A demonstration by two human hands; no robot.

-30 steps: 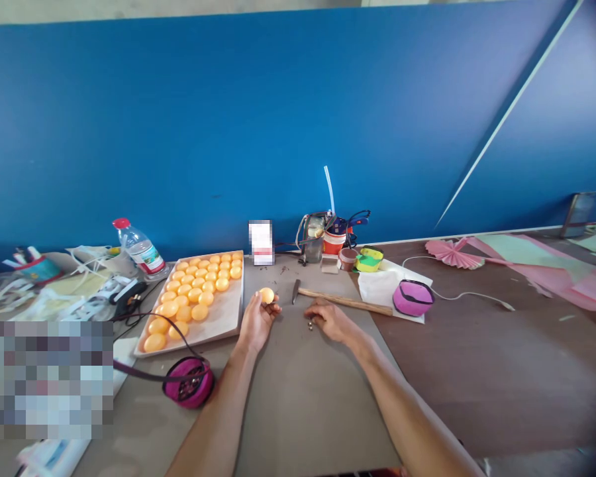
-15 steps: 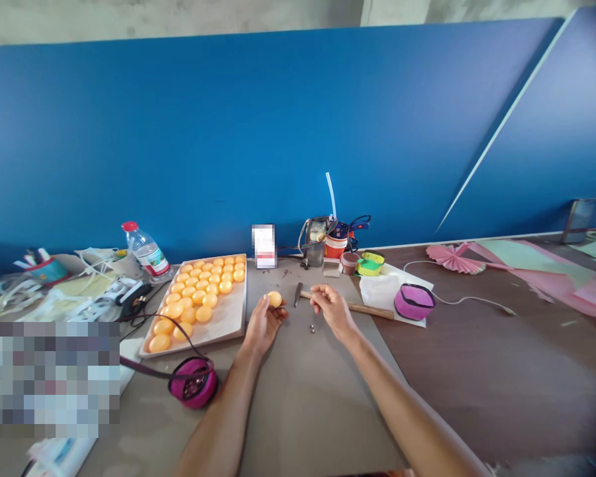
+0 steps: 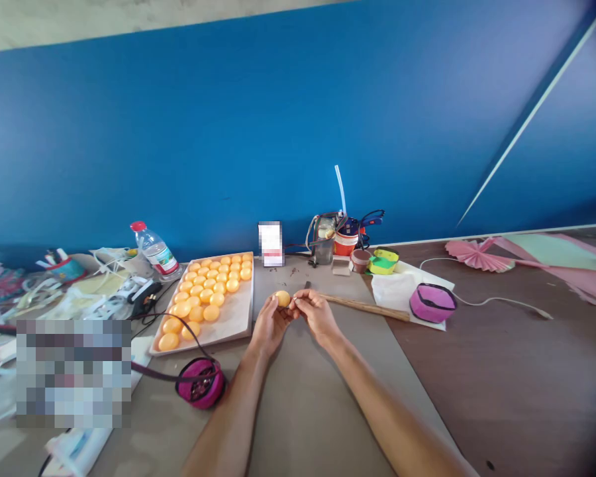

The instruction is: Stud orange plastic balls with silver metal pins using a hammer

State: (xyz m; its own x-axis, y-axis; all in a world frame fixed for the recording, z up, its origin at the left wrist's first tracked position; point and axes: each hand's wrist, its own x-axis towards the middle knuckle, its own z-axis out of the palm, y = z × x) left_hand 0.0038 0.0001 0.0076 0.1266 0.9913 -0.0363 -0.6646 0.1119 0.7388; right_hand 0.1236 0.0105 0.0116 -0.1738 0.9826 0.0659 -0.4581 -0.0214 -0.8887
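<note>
My left hand [image 3: 271, 326] is closed round an orange ping-pong ball [image 3: 282, 299], which shows above the thumb and fingers. Right beside it, my right hand [image 3: 318, 318] pinches with thumb and fingertips at the ball's right side; whatever it holds is too small to name. Behind the right hand lies a hammer, its wooden handle [image 3: 370, 306] running off to the right and its dark head partly hidden. To the left, a shallow white tray [image 3: 236, 305] carries rows of similar orange balls [image 3: 197, 290].
A magenta round pouch [image 3: 201, 384] with small dark pieces sits by my left forearm. A purple container [image 3: 433, 303] rests on white paper at right. Along the blue partition stand a water bottle [image 3: 156, 253], a glass jar [image 3: 324, 244] and a small brown tub [image 3: 361, 261]. Cables clutter the left.
My right hand has moved left from above the hammer to meet the ball in my left hand. The view has shifted slightly, so the table things appear further right.
</note>
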